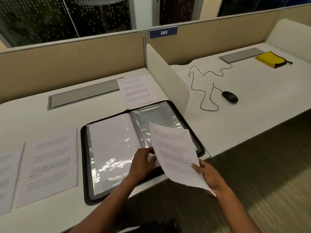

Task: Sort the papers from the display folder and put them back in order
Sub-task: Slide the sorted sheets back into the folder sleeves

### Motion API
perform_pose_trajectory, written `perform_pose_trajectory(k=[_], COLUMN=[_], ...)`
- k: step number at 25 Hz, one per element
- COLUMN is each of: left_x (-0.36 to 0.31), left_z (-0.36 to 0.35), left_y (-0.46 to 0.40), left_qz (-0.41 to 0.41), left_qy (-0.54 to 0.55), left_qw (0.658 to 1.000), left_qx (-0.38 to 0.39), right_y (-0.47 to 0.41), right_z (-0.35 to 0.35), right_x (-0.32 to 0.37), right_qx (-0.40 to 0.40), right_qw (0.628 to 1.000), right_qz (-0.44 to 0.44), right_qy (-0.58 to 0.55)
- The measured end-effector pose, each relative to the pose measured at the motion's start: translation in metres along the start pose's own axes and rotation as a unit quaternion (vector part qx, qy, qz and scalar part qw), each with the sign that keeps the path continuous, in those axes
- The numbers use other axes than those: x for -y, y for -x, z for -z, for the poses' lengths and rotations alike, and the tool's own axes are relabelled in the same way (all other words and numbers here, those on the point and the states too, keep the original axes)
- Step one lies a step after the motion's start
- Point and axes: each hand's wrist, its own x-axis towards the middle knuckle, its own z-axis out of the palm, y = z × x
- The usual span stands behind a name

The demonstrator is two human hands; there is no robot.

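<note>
A black zip display folder (188, 113) lies open on the white desk, its clear plastic sleeves (114, 148) glinting. My right hand (210, 177) holds a printed sheet (175, 152) by its lower edge, thumb on top, tilted above the folder's right page. My left hand (143, 162) grips the lower edge of a plastic sleeve near the folder's spine. One printed page (52, 165) lies flat left of the folder, with another page (8, 174) further left at the frame edge. A small stack of pages (137, 89) lies behind the folder.
A white divider panel (168, 73) stands right of the folder. Beyond it lie a black mouse (229, 96) with its looping cable and a yellow pouch (270, 58). A grey cable hatch (84, 95) is set into the desk behind the folder.
</note>
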Motion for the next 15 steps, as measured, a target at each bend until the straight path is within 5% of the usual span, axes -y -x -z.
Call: perform_pose_trajectory(k=[3, 10, 15], left_x=[-0.007, 0.003, -0.004], left_z=[-0.026, -0.047, -0.052], left_y=[-0.007, -0.02, -0.026], left_qz=[-0.14, -0.004, -0.07], left_qy=[-0.177, 0.053, -0.092], left_qw=[0.973, 0.998, 0.993], left_qx=[0.04, 0.039, 0.003], right_y=[0.007, 0.028, 0.035], right_z=[0.035, 0.083, 0.1], right_x=[-0.005, -0.011, -0.011], right_qx=[0.082, 0.184, 0.18], right_qw=[0.996, 0.98, 0.979], right_qz=[-0.034, -0.08, -0.079], right_qy=[-0.02, -0.002, 0.058])
